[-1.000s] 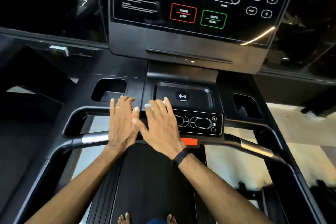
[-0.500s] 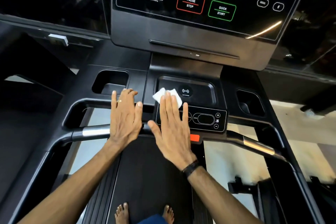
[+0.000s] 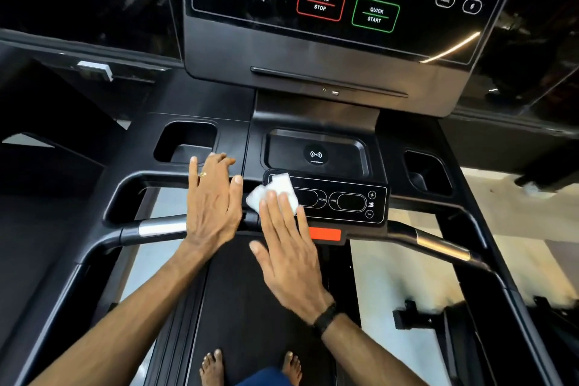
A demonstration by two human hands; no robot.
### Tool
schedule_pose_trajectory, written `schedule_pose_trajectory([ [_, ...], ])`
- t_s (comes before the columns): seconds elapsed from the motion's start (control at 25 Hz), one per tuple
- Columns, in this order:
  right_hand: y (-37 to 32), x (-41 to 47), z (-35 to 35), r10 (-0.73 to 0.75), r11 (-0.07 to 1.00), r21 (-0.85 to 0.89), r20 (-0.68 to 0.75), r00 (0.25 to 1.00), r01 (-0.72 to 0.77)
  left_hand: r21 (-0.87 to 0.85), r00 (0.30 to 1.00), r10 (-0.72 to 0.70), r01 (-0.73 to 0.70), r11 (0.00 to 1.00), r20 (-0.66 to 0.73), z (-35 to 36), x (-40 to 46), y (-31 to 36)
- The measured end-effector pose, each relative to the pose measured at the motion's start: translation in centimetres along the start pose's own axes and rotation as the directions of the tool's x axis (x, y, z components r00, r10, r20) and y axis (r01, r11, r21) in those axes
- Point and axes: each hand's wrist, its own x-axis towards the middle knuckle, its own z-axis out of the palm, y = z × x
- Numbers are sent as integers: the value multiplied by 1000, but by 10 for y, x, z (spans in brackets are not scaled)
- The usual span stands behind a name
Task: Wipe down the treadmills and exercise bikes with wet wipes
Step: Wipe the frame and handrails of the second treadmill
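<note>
Wipe [image 3: 275,193] slid nearer, onto control panel [image 3: 344,200]; right hand [image 3: 288,247] flat, pressing it, left hand [image 3: 213,207] spread, resting. Wipe's soft, limp — press flat, don't pinch.

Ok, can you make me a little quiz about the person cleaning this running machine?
1. True or false: the white wipe is under the fingers of the right hand.
2. Which button on the big screen has a green outline? A) Pause Stop B) Quick Start C) Incline
3. Fill in the gap: the left hand wears a ____ on one finger.

Key:
1. True. The straight fingers press the wipe onto the small control panel.
2. B. Pause Stop has a red outline.
3. Ring.
</note>
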Motion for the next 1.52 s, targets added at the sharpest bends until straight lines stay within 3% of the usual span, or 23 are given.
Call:
schedule_pose_trajectory([
  [0.12, 20, -40, 12, -114, 989, 83, -135, 984, 126, -2, 1000, 4, -4, 1000, -6, 0, 0, 2],
  [0.24, 23, -28, 17, -36, 995, 76, -282, 959, 60, 5, 1000, 18, -18, 1000, -1, 0, 0, 2],
  [0.44, -1, -11, 17, -18, 999, 31, -192, 981, 25, -4, 1000, 21, -21, 1000, 7, -1, 0, 1],
  [0.56, 30, -25, 3, 97, 995, 46, -316, 944, -87, 12, 999, 28, -29, 1000, 14, 0, 0, 1],
  [0.92, 51, -48, 8, 147, 988, 37, -485, 862, -147, 14, 999, 37, -37, 999, 3, -1, 0, 0],
  [1.16, 94, -64, -7, 374, 920, 116, -540, 754, -373, 29, 999, 51, -51, 998, 12, 1, 0, 1],
  [1.32, 76, -52, -1, 482, 875, 265, -551, 681, -405, 41, 998, 56, -57, 998, 18, 2, 0, 2],
  [1.52, 82, -50, -5, 505, 863, 287, -512, 695, -416, 41, 998, 59, -60, 997, 20, 1, 0, 1],
])
